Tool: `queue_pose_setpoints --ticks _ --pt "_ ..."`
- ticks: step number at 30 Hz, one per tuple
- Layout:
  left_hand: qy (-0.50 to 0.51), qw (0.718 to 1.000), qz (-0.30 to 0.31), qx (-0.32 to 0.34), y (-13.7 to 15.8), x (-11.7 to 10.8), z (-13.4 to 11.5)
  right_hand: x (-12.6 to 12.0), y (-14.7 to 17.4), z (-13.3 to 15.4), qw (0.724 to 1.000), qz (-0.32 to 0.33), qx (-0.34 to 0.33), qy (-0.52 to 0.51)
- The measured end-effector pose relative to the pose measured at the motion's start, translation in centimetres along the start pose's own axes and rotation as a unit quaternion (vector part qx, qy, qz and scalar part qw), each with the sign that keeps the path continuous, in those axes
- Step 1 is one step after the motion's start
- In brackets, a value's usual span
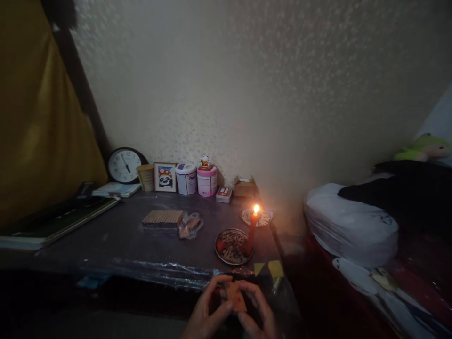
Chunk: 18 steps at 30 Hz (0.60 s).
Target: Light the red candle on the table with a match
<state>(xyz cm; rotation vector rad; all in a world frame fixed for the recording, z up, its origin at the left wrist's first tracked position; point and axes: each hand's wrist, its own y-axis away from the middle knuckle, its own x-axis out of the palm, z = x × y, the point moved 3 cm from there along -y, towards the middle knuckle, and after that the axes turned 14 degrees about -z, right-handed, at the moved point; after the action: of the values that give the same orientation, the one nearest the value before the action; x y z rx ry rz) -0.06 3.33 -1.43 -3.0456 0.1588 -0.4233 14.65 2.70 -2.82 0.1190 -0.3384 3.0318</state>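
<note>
Between both hands, just off the table's front edge, is a small flat tan rectangular piece with reddish marks; its exact kind is unclear. My left hand pinches it from the left with thumb and fingers. From the right, the fingertips of my right hand close on its other side. Beyond them a lit red candle stands upright at the right rim of a round metal plate with dark residue. Two yellow paper pieces lie near the table's front right corner.
A dark plastic-covered table holds a stack of thin tan pieces, a clear plastic bag and a dish of white sticks. Along the wall stand a clock, a framed panda picture, tubs and a cardboard box.
</note>
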Motion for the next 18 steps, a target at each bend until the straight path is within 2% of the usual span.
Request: queue_pose_setpoints --ticks 4,7,10,15,18 --pt "0.113 0.986 -0.054 -0.107 -0.4 -0.2 0.5 0.1 0.2 0.4 1.000 -0.011 0.004 -0.010" --pt "0.178 0.967 -0.043 -0.177 -0.3 0.2 0.4 0.1 0.3 0.9 1.000 -0.015 0.013 -0.007" --pt "0.205 0.957 -0.007 -0.205 0.1 0.8 -0.3 -0.1 0.3 1.0 1.000 -0.017 0.003 0.004" --pt "0.214 0.950 0.017 -0.229 0.9 1.4 -1.3 -0.4 0.2 0.3 0.999 0.032 -0.017 0.032" --pt "0.228 0.943 0.015 -0.242 1.0 1.6 -1.4 -0.3 0.2 0.3 1.000 0.009 -0.022 0.017"
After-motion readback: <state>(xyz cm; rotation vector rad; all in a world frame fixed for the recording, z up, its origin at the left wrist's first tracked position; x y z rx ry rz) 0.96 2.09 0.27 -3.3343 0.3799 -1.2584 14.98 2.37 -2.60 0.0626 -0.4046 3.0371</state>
